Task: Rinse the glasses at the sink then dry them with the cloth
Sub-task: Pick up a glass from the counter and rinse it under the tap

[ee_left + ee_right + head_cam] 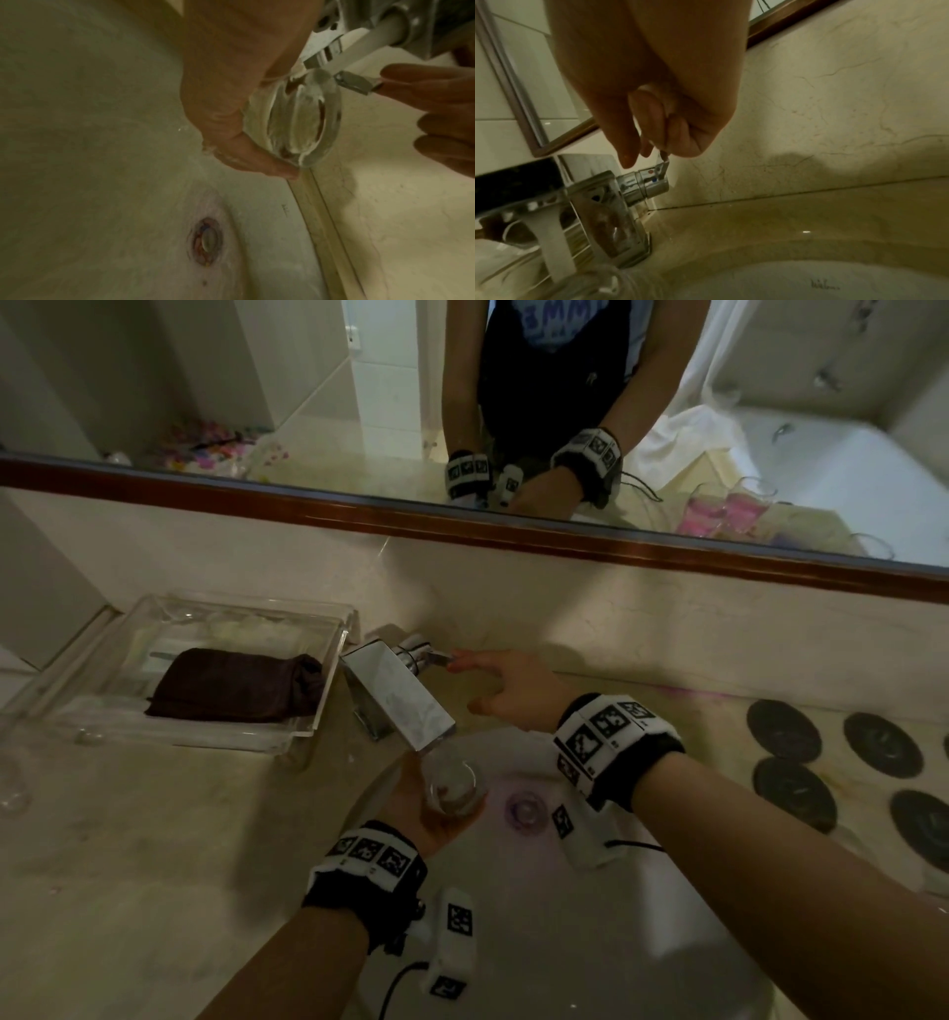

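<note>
My left hand (434, 814) holds a clear glass (453, 788) upright over the white sink (590, 942), right under the chrome faucet spout (395, 695). In the left wrist view the thumb (257, 160) lies along the glass (303, 121), and a pale stream of water falls into it. My right hand (464, 672) pinches the thin faucet lever (440, 658); the right wrist view has the lever (662, 162) between thumb and curled fingers. A dark folded cloth (236, 683) lies in a clear tray (318, 711) left of the faucet.
Another clear glass (13, 783) stands at the counter's far left edge. Several black round coasters (783, 729) lie on the counter to the right. The drain (526, 806) sits mid-basin. A wood-framed mirror (513, 526) runs along the wall behind.
</note>
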